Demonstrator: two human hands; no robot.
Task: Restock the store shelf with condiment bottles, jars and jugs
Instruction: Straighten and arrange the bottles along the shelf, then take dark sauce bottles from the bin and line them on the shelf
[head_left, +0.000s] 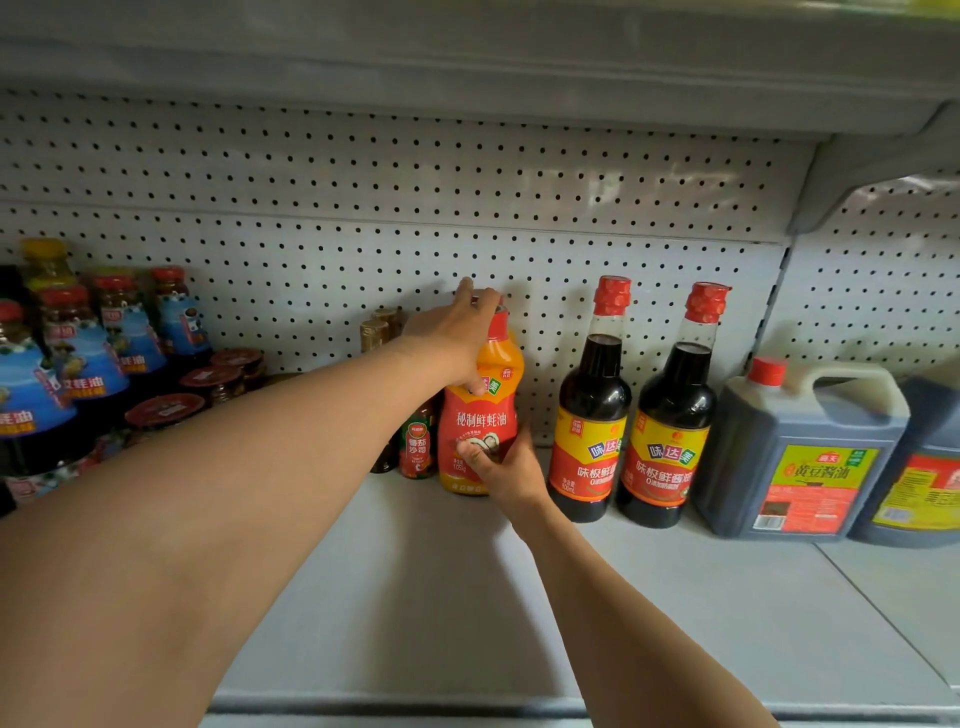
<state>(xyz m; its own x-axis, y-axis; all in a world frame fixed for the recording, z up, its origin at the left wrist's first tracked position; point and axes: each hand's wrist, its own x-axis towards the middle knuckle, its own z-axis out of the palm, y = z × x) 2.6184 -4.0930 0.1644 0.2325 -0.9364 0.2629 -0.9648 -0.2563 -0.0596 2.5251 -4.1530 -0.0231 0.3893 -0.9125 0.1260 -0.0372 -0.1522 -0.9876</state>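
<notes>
Hands first: your left hand is draped over the shoulder and red cap of the orange-and-red oyster sauce bottle, fingers curled round the neck, while your right hand grips the lower body, thumb pressed on the label. That two-point hold looks meant to keep the tall squeeze bottle upright and let you turn the label to the front as you seat it. The bottle stands at the back of the shelf, close to the pegboard; whether its base is fully down is hidden by your right hand. It sits in the gap between the small ketchup bottle just beside it on the left and two dark soy sauce bottles on the right, so like goes with like and every label faces out. Farther right stand dark jugs; far left are blue-labelled bottles and red-lidded jars. The front of the shelf is bare here, so there seems to be room for more rows. Mind your left forearm: it passes right over the jars.
</notes>
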